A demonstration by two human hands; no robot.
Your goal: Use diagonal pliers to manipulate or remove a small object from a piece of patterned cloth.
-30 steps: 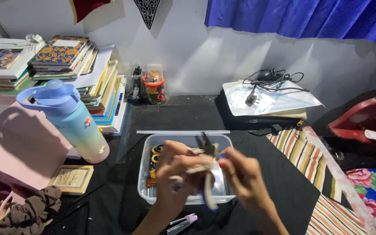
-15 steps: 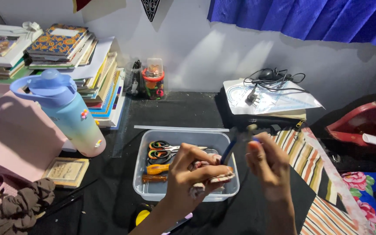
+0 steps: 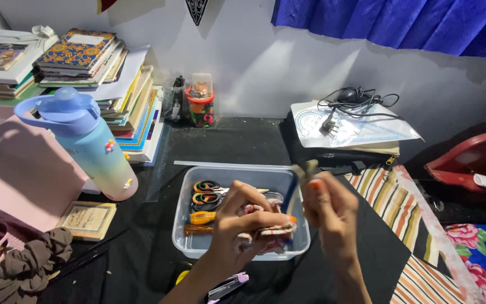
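The person is working over a clear plastic tub sitting on the black table. The left hand is closing around a small patterned fabric pouch, holding it just above the tub's near edge. The right hand is pinching a thin, dark, stick-like tool upright beside the pouch; it is blurred, so its exact kind cannot be told. This looks like the sorting step, with the tool being handled right next to the pouch. The next move seems to be calling for a steady grip on the soft, floppy pouch while the rigid tool is being guided. Inside the tub, scissors with glossy looped handles are lying flat. A smooth pastel bottle is standing well to the left.
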